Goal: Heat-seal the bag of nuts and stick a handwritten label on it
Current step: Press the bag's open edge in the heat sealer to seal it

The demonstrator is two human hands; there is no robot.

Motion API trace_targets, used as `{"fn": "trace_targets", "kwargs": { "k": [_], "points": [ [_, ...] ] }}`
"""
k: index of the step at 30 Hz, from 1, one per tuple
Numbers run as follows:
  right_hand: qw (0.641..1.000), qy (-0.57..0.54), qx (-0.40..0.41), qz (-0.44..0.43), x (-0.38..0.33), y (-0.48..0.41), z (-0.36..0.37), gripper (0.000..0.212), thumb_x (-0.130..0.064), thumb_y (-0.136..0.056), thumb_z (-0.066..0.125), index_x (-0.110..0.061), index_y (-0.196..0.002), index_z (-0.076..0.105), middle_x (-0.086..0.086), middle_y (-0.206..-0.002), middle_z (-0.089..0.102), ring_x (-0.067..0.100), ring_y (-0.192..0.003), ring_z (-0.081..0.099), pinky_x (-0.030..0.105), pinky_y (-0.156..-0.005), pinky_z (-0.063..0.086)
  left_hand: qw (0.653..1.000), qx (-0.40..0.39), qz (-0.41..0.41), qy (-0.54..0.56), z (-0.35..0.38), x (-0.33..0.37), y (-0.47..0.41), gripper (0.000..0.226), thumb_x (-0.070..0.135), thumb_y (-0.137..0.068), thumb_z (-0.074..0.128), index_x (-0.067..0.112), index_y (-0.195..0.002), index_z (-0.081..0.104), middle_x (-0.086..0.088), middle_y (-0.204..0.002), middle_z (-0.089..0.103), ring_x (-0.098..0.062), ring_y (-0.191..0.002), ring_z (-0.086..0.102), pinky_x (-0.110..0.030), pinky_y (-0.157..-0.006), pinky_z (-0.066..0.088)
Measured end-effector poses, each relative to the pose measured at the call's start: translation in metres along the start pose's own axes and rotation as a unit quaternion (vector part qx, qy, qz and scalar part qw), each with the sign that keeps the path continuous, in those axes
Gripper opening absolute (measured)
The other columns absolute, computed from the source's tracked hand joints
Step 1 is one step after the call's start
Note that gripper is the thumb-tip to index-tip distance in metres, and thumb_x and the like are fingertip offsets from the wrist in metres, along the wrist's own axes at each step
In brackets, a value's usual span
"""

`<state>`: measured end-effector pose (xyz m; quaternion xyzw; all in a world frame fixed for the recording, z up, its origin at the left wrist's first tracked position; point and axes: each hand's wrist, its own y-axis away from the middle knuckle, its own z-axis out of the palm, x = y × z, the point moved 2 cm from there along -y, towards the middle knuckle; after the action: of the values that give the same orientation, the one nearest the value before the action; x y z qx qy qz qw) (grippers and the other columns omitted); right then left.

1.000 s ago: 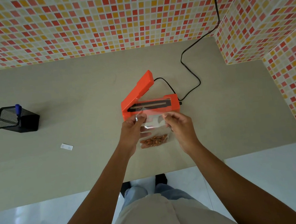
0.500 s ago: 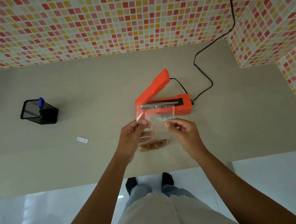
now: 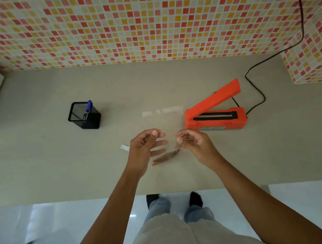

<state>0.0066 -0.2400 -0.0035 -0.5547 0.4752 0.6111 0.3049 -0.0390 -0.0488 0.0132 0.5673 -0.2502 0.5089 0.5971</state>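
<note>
The bag of nuts (image 3: 164,133) hangs between your two hands, just above the near part of the beige counter (image 3: 42,170). It is clear plastic, so mostly you would notice only the brown nuts gathered in a slanted line at its bottom and a pale shine along its top edge. Your left hand (image 3: 146,149) pinches the bag's left side between thumb and curled fingers; your right hand (image 3: 195,143) pinches the right side the same way, other fingers loosely bent. Holding both sides keeps the film spread flat, probably so you can check the top edge. The bag's long axis runs away from you, with the mouth at the far end and the nuts nearest you. A small white label (image 3: 124,147) lies on the counter just left of your left hand, not yet used. Farther back and to the right sits the orange heat sealer (image 3: 215,114), lid raised, its cord running to a wall socket. Farther left stands a black mesh pen holder (image 3: 84,118) with a blue pen.
</note>
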Motion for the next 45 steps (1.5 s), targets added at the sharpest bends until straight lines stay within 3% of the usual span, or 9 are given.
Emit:
{"fn": "trace_targets", "kwargs": {
  "k": [6, 10, 14, 17, 22, 26, 33, 38, 45],
  "points": [
    [0.999, 0.008, 0.026, 0.029, -0.004, -0.024, 0.047, 0.007, -0.013, -0.099, 0.061, -0.013, -0.099, 0.068, 0.009, -0.083, 0.064, 0.026, -0.067, 0.069, 0.026, -0.057, 0.057, 1.000, -0.009, -0.024, 0.001, -0.048, 0.013, -0.025, 0.029, 0.025, -0.097, 0.059, 0.001, -0.111, 0.064, -0.012, -0.108, 0.072, -0.032, -0.095, 0.072, -0.046, -0.076, 0.060],
    [0.996, 0.062, 0.055, 0.040, 0.004, -0.037, 0.061, 0.009, -0.009, -0.099, 0.060, -0.010, -0.100, 0.069, -0.008, -0.076, 0.068, 0.004, -0.063, 0.064, 0.017, -0.062, 0.050, 0.998, -0.022, -0.062, -0.007, -0.064, 0.012, -0.047, 0.023, 0.023, -0.097, 0.060, 0.002, -0.107, 0.066, -0.012, -0.105, 0.072, -0.032, -0.092, 0.073, -0.040, -0.065, 0.060],
    [0.991, 0.018, 0.061, 0.113, 0.018, -0.042, 0.067, 0.009, -0.012, -0.099, 0.060, -0.015, -0.096, 0.067, 0.005, -0.075, 0.069, 0.017, -0.049, 0.059, 0.024, -0.046, 0.048, 0.993, -0.032, -0.111, -0.026, -0.071, -0.001, -0.068, 0.018, 0.020, -0.097, 0.059, 0.004, -0.100, 0.067, -0.009, -0.101, 0.073, -0.030, -0.090, 0.074, -0.047, -0.064, 0.061],
    [0.986, 0.016, 0.067, 0.149, 0.027, -0.049, 0.067, 0.010, -0.011, -0.100, 0.058, -0.014, -0.095, 0.065, 0.004, -0.075, 0.068, 0.021, -0.046, 0.059, 0.022, -0.042, 0.046, 0.989, -0.027, -0.144, -0.033, -0.072, -0.012, -0.082, 0.023, 0.020, -0.097, 0.060, -0.001, -0.105, 0.066, -0.011, -0.101, 0.072, -0.029, -0.089, 0.074, -0.040, -0.059, 0.061],
    [0.980, 0.066, 0.109, 0.150, 0.045, -0.067, 0.064, 0.022, -0.015, -0.098, 0.062, -0.030, -0.083, 0.068, -0.001, -0.072, 0.066, 0.019, -0.059, 0.059, 0.027, -0.059, 0.048, 0.985, -0.001, -0.131, -0.108, -0.072, -0.024, -0.106, 0.020, 0.021, -0.092, 0.067, 0.005, -0.101, 0.071, -0.015, -0.099, 0.074, -0.029, -0.085, 0.074, -0.043, -0.068, 0.062],
    [0.976, 0.078, 0.141, 0.146, 0.059, -0.080, 0.059, 0.016, -0.016, -0.093, 0.066, -0.028, -0.082, 0.069, -0.001, -0.067, 0.066, 0.021, -0.061, 0.060, 0.042, -0.067, 0.055, 0.978, 0.011, -0.111, -0.176, -0.074, -0.026, -0.120, 0.010, 0.015, -0.088, 0.071, 0.006, -0.085, 0.072, -0.004, -0.067, 0.067, -0.005, -0.045, 0.057, -0.022, -0.046, 0.048],
    [0.968, 0.070, 0.183, 0.156, 0.070, -0.086, 0.057, 0.017, -0.010, -0.092, 0.069, 0.005, -0.084, 0.066, 0.018, -0.061, 0.061, 0.023, -0.053, 0.052, 0.030, -0.054, 0.045, 0.945, 0.008, -0.118, -0.306, -0.083, -0.034, -0.133, 0.036, 0.017, -0.087, 0.070, 0.013, -0.054, 0.057, -0.004, -0.057, 0.065, -0.014, -0.048, 0.058, -0.024, -0.042, 0.050],
    [0.961, 0.121, 0.196, 0.153, 0.072, -0.089, 0.058, 0.019, -0.012, -0.091, 0.071, 0.004, -0.080, 0.068, 0.011, -0.052, 0.061, 0.007, -0.036, 0.051, 0.022, -0.045, 0.045, 0.931, 0.008, -0.113, -0.348, -0.082, -0.034, -0.132, 0.022, 0.018, -0.086, 0.069, 0.002, -0.071, 0.068, 0.003, -0.052, 0.063, -0.019, -0.046, 0.057, -0.033, -0.046, 0.057],
    [0.948, 0.181, 0.217, 0.143, 0.068, -0.088, 0.066, 0.013, -0.019, -0.086, 0.076, -0.006, -0.085, 0.071, 0.006, -0.075, 0.072, 0.017, -0.066, 0.064, 0.027, -0.065, 0.049, 0.919, 0.014, -0.077, -0.386, -0.086, -0.035, -0.132, 0.015, 0.023, -0.085, 0.069, 0.014, -0.074, 0.074, -0.006, -0.065, 0.072, -0.029, -0.062, 0.069, -0.034, -0.050, 0.058]
  ]
}}
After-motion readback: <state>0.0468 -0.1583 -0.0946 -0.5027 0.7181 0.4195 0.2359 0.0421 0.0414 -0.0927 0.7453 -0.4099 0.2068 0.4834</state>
